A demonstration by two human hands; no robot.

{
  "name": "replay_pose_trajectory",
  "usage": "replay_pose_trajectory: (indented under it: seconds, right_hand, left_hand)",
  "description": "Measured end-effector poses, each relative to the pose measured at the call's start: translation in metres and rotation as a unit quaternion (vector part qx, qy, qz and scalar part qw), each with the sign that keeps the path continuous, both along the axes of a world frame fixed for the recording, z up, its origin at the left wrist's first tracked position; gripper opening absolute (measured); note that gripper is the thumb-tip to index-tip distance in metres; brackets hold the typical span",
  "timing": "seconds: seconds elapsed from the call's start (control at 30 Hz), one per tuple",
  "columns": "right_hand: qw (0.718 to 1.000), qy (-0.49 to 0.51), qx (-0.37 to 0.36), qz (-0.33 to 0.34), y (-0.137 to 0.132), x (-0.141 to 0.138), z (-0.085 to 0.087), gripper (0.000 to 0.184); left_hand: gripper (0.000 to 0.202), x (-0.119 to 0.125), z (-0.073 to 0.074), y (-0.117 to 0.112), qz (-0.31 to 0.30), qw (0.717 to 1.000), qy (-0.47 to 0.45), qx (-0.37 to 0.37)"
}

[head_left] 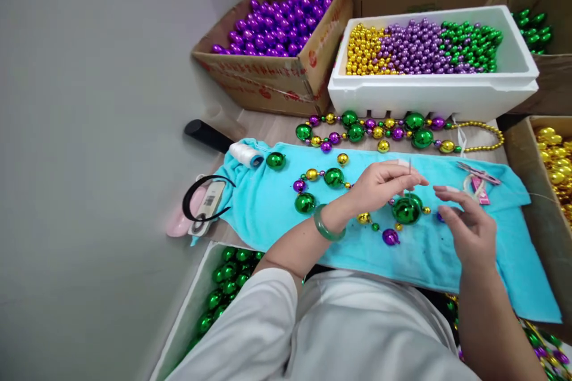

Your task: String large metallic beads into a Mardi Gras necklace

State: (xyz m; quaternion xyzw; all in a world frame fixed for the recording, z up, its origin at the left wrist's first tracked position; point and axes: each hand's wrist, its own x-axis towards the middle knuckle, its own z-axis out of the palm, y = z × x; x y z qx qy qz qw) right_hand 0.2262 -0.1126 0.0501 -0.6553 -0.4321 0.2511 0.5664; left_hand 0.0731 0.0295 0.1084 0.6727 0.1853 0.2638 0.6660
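Note:
My left hand (388, 183), with a green bangle on the wrist, is closed in a pinch on a thin needle (410, 171) that stands nearly upright. Just below it on the blue towel lies a large green ball bead (406, 209). My right hand (469, 223) hovers to the right, its thumb and index finger apart. By its thumb a purple bead (440, 215) is partly hidden. Around my hands lie a small gold bead (426, 211), a purple ball (390, 237) and a partly strung row with a green ball (305, 203). Any thread between my hands is too fine to make out.
Behind the blue towel (263, 223) lies a finished-looking bead necklace (422, 138). Beyond stand a white foam box (429, 95) of sorted beads and a cardboard box (268, 80) of purple balls. A thread spool (245, 155) lies left; thread snips (479, 172) lie right.

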Motion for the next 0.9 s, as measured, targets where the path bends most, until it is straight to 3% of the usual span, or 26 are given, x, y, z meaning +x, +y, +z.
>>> replay_pose_trajectory:
  seconds: [0.1,0.17,0.37,0.47,0.53,0.6,0.67,0.73,0.83,0.9]
  right_hand:
    - [0.998,0.05,-0.01,0.027,0.001,0.005,0.014,0.023]
    - [0.994,0.085,-0.043,0.057,0.005,0.007,0.015,0.021]
    - [0.972,0.199,-0.095,0.082,0.007,0.012,-0.01,0.024]
    - [0.963,0.243,-0.085,0.081,0.006,0.014,-0.025,0.026]
    - [0.96,0.263,-0.064,0.069,0.008,0.016,-0.035,0.026]
    - [0.959,0.273,-0.045,0.063,0.01,0.018,-0.044,0.025]
    - [0.958,0.277,-0.034,0.066,0.012,0.019,-0.05,0.024]
    - [0.956,0.283,-0.026,0.073,0.013,0.018,-0.055,0.024]
    - [0.95,0.301,-0.014,0.075,0.016,0.017,-0.06,0.02]
    - [0.947,0.312,-0.007,0.076,0.017,0.016,-0.064,0.017]
  left_hand:
    - [0.029,0.022,0.008,-0.004,-0.034,0.999,-0.008,-0.027]
    - [0.031,0.035,0.012,-0.003,-0.034,0.998,-0.017,-0.05]
    - [0.039,0.052,0.008,0.005,0.017,0.993,-0.023,-0.117]
    - [0.047,0.053,-0.001,0.02,-0.015,0.995,-0.011,-0.098]
    - [0.053,0.059,-0.003,0.046,-0.034,0.999,0.015,-0.008]
    - [0.053,0.071,0.003,0.085,0.022,0.988,0.053,0.14]
    - [0.046,0.09,0.014,0.132,0.133,0.943,0.11,0.284]
    - [0.029,0.113,0.024,0.181,0.193,0.887,0.167,0.384]
    - [0.025,0.145,0.026,0.243,0.187,0.823,0.283,0.456]
    - [0.026,0.163,0.021,0.27,0.163,0.796,0.352,0.466]
